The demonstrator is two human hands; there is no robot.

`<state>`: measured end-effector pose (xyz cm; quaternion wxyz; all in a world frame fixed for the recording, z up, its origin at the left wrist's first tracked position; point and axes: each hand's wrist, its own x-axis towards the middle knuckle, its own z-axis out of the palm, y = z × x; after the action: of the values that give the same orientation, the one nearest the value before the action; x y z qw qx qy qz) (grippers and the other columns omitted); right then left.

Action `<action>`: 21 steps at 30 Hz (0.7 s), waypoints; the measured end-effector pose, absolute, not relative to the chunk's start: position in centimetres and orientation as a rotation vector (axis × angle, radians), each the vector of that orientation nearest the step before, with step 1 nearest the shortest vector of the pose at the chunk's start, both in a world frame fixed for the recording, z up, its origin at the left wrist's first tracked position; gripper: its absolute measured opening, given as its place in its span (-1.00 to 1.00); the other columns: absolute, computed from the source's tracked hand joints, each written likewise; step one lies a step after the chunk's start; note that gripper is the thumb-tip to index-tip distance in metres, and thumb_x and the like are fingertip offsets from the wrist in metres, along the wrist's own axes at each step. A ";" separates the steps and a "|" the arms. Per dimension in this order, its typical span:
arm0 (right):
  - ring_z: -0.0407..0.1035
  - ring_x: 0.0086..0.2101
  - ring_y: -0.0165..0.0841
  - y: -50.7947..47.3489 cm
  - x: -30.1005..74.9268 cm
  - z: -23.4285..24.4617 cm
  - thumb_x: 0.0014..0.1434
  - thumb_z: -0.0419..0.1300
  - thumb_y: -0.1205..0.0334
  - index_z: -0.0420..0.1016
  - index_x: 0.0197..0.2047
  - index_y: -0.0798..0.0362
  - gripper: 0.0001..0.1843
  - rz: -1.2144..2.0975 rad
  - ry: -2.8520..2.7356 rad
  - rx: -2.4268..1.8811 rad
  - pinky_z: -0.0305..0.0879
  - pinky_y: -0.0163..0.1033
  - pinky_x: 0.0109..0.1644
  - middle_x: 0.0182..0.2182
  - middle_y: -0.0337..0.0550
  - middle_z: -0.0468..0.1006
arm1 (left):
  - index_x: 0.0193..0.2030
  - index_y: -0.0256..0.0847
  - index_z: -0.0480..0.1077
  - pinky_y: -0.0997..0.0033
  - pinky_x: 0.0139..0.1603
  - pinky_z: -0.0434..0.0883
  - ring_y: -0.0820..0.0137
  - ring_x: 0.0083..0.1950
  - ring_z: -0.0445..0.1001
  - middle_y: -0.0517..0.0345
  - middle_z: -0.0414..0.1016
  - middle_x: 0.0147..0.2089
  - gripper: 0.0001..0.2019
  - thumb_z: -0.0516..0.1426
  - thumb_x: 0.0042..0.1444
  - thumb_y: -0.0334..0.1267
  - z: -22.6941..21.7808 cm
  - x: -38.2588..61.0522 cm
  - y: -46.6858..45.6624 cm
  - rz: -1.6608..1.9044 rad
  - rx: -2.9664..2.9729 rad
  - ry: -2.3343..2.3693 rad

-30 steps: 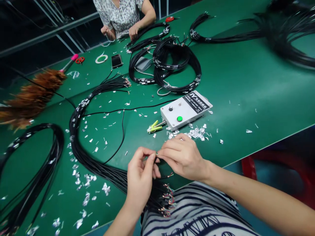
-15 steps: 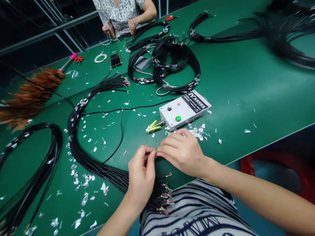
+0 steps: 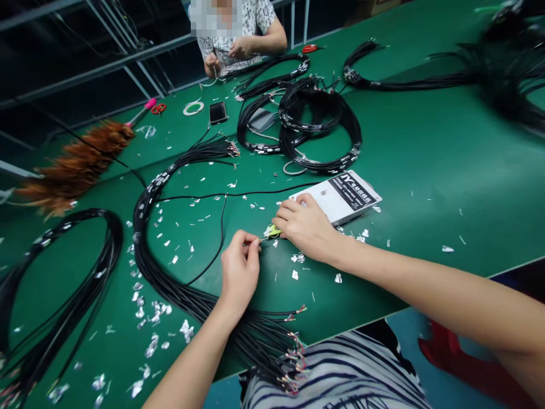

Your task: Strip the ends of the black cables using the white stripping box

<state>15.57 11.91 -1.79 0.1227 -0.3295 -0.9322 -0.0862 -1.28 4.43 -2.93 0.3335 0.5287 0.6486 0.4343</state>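
Observation:
My left hand (image 3: pixel 239 267) pinches a cable whose thin wire end (image 3: pixel 264 238) pokes out toward a yellow-green clip (image 3: pixel 273 230). My right hand (image 3: pixel 305 226) is closed on that clip, at the near left side of a white control box (image 3: pixel 355 196) with a black label. The clip's jaws meet the wire end; whether they grip it I cannot tell. Right fingers hide the box's knob and button. Below my left wrist, a bundle of black cables (image 3: pixel 183 289) runs to stripped, coloured wire ends (image 3: pixel 293 358) at the table edge.
Coiled black cables (image 3: pixel 357 133) lie beyond the box, another coil (image 3: pixel 113 244) at left. Foil scraps (image 3: pixel 159 309) litter the green table (image 3: pixel 426 170). Farther off are a phone (image 3: pixel 218 112), tape roll (image 3: pixel 193 108), red scissors (image 3: pixel 158 109), a brown duster (image 3: pixel 85 162) and a person's hands (image 3: pixel 240 48).
My right hand has left the wire end at my left fingers and moved forward onto the clip. My left hand has brought the wire end up to the clip. The view has shifted.

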 end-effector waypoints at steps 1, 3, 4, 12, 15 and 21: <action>0.30 -0.21 -0.22 12.1 15.5 -2.0 0.26 0.20 0.45 0.49 -0.37 0.07 -0.83 -0.255 -2.728 -0.947 -0.03 -0.07 -0.12 -0.40 -0.15 0.53 | -0.38 -0.17 0.32 0.51 -0.52 0.22 0.47 -0.55 0.35 0.25 0.40 -0.49 -0.90 0.12 0.13 -0.24 -3.1 -1.3 4.7 1.140 1.376 1.700; 0.29 -0.25 -0.24 12.4 15.5 -2.3 0.24 0.20 0.44 0.47 -0.41 0.05 -0.80 -0.263 -2.730 -0.928 -0.03 -0.07 -0.12 -0.45 -0.19 0.49 | -0.39 -0.17 0.31 0.51 -0.53 0.20 0.47 -0.56 0.34 0.26 0.39 -0.50 -0.90 0.12 0.12 -0.25 -3.4 -1.2 5.0 1.147 1.377 1.708; 0.28 -0.26 -0.24 12.5 15.5 -2.4 0.24 0.20 0.44 0.46 -0.41 0.04 -0.80 -0.271 -2.730 -0.923 -0.03 -0.07 -0.12 -0.46 -0.20 0.48 | -0.39 -0.17 0.31 0.51 -0.53 0.20 0.47 -0.56 0.34 0.26 0.39 -0.50 -0.91 0.12 0.11 -0.26 -3.6 -1.2 5.2 1.148 1.380 1.707; 0.29 -0.25 -0.24 12.5 15.6 -2.2 0.27 0.16 0.43 0.45 -0.41 0.00 -0.77 -0.303 -2.746 -0.957 -0.02 -0.05 -0.09 -0.46 -0.20 0.48 | -0.39 -0.17 0.30 0.51 -0.52 0.18 0.47 -0.56 0.33 0.26 0.39 -0.50 -0.92 0.12 0.10 -0.29 -4.6 -1.0 5.9 1.136 1.369 1.694; 0.30 -0.23 -0.22 12.4 15.5 -2.0 0.26 0.17 0.42 0.47 -0.40 0.02 -0.79 -0.257 -2.751 -0.976 -0.01 -0.04 -0.08 -0.43 -0.16 0.51 | -0.39 -0.17 0.31 0.50 -0.52 0.19 0.45 -0.55 0.35 0.24 0.40 -0.49 -0.92 0.12 0.11 -0.28 -4.8 -1.0 6.0 1.136 1.359 1.689; 0.34 -0.14 -0.15 11.9 15.3 -1.2 0.24 0.22 0.38 0.50 -0.31 0.06 -0.92 -0.191 -2.788 -1.008 0.00 0.02 0.01 -0.31 -0.09 0.58 | -0.39 -0.16 0.30 0.50 -0.50 0.22 0.45 -0.53 0.37 0.24 0.40 -0.49 -0.91 0.12 0.11 -0.26 -4.9 -1.1 6.1 1.134 1.350 1.685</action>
<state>15.26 11.95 -1.22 0.0851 -0.3382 -0.9350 -0.0640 -1.07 6.14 -4.86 0.3442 0.5196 0.6488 0.4365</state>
